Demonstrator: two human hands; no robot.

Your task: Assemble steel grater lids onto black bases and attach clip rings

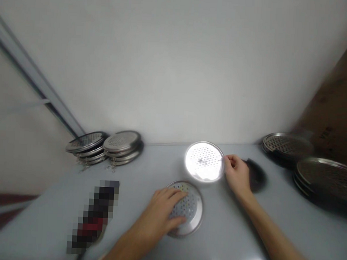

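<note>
My left hand [162, 211] lies flat, fingers spread, on a round perforated metal disc [191, 212] resting on the pale table near me. My right hand [237, 174] pinches the right rim of a second perforated disc [203, 161], which is tilted up and glares brightly in the light. That disc stands a little farther back than the first, close to the wall.
Two stacks of similar discs [105, 146] sit at the back left by the wall. More discs [287, 145] and larger round pans [326, 180] lie at the right. A pixelated dark object [95, 215] lies at the near left. A brown panel [334, 111] rises at right.
</note>
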